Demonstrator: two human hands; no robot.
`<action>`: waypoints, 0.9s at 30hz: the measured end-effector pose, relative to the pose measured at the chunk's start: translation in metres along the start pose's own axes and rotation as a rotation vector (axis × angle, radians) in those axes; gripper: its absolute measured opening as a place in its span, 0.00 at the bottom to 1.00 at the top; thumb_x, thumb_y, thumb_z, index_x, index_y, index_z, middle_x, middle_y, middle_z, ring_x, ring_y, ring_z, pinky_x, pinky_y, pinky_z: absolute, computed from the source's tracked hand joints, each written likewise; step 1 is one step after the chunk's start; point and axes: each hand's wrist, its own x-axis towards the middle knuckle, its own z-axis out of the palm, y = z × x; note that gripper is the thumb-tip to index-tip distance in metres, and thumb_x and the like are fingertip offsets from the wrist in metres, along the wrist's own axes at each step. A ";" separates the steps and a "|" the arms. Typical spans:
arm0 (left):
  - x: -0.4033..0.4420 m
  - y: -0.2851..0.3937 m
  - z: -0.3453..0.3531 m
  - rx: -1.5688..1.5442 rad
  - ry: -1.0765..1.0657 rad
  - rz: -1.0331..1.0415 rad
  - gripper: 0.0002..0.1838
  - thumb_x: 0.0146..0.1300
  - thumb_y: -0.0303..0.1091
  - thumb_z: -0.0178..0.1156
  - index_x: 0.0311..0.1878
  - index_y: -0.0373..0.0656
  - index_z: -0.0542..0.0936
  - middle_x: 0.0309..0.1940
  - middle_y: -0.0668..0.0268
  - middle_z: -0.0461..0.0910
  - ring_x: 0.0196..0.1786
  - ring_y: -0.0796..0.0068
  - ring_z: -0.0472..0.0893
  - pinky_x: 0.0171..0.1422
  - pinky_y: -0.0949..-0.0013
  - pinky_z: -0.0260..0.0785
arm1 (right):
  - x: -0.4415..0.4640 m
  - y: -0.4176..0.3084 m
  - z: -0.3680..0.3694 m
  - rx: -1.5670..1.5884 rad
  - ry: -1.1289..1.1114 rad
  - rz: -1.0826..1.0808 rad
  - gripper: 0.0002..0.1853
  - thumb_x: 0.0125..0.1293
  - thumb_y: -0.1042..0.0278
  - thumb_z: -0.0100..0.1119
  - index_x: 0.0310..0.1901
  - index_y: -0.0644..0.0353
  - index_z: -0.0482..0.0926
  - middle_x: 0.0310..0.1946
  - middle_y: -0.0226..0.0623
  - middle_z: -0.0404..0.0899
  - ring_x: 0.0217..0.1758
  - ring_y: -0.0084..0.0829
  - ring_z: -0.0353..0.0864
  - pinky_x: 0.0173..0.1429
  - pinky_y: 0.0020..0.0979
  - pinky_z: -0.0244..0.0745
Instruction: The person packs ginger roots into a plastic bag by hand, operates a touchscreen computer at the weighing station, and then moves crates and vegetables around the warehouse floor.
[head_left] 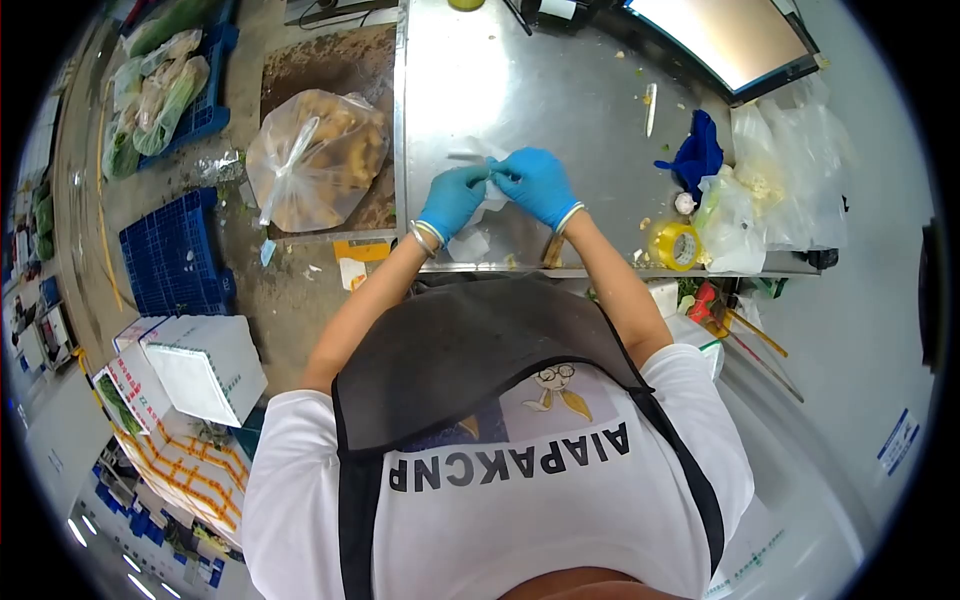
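My left hand (452,202), in a blue glove, is closed with its fingertips pinched together over the steel table (600,130). Meeting it at the fingertips is my right hand (541,187), also blue-gloved and pinching. Between and below them shows a thin whitish piece (493,200), paper or plastic; I cannot tell which, and the fingers cover part of it. Another pale scrap (468,243) lies on the steel just below my left hand. A brown wooden-looking handle (553,251) rests at the table's front edge, near my right wrist.
Left of the table sits a tied clear bag of ginger-like roots (330,160). To the right are a yellow tape roll (676,246), a blue cloth (697,155), a white knife-like tool (651,110) and plastic bags (790,170). A monitor (725,40) stands at the back right.
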 end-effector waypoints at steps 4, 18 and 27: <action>0.002 -0.001 0.006 -0.103 0.050 -0.013 0.15 0.60 0.31 0.57 0.49 0.36 0.82 0.36 0.53 0.84 0.37 0.68 0.83 0.45 0.69 0.74 | -0.003 0.022 0.007 0.878 0.156 0.663 0.11 0.61 0.60 0.60 0.30 0.60 0.82 0.24 0.33 0.80 0.28 0.22 0.76 0.35 0.28 0.72; -0.023 -0.024 -0.089 0.588 0.264 0.201 0.27 0.58 0.43 0.63 0.61 0.45 0.74 0.60 0.51 0.73 0.62 0.49 0.72 0.63 0.52 0.66 | 0.081 0.033 -0.026 0.262 0.757 0.461 0.04 0.64 0.71 0.60 0.34 0.60 0.81 0.28 0.31 0.79 0.31 0.22 0.73 0.39 0.29 0.73; -0.065 -0.171 -0.280 0.761 0.368 -0.308 0.31 0.64 0.28 0.54 0.71 0.42 0.63 0.49 0.45 0.79 0.43 0.48 0.81 0.47 0.54 0.73 | 0.273 -0.083 0.149 0.056 0.523 0.188 0.05 0.62 0.64 0.55 0.36 0.54 0.77 0.33 0.44 0.79 0.34 0.48 0.80 0.38 0.44 0.76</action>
